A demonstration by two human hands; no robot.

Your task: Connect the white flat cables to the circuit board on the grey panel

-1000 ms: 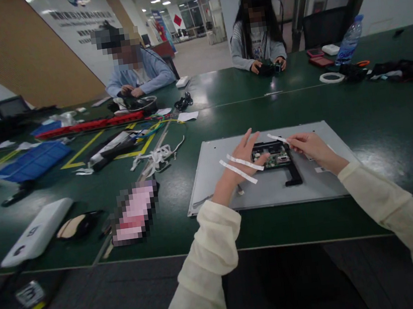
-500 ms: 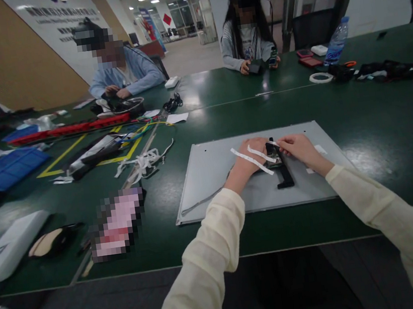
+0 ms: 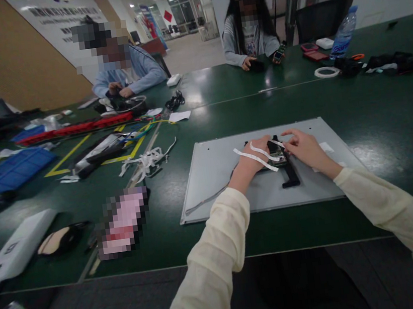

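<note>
A grey flat panel (image 3: 216,173) lies on the green table in front of me. Near its middle sits a small circuit board (image 3: 279,152) with a black bracket (image 3: 290,176) running down from it. My left hand (image 3: 253,161) rests curled on the board's left side, and two white tape strips (image 3: 256,155) cling to its back. My right hand (image 3: 305,149) is at the board's right side, its fingertips pinched on the end of a white strip (image 3: 274,142) over the board.
Left of the panel lie a tangle of white strips (image 3: 146,161), a pink blurred object (image 3: 123,222), a white device (image 3: 15,249) and a blue tray (image 3: 12,170). Two people work at the far side. A water bottle (image 3: 343,34) and tape roll (image 3: 323,72) stand far right.
My left hand has gone from flat and spread to curled on the board. My right hand has brought its white strip down from beside the board onto it.
</note>
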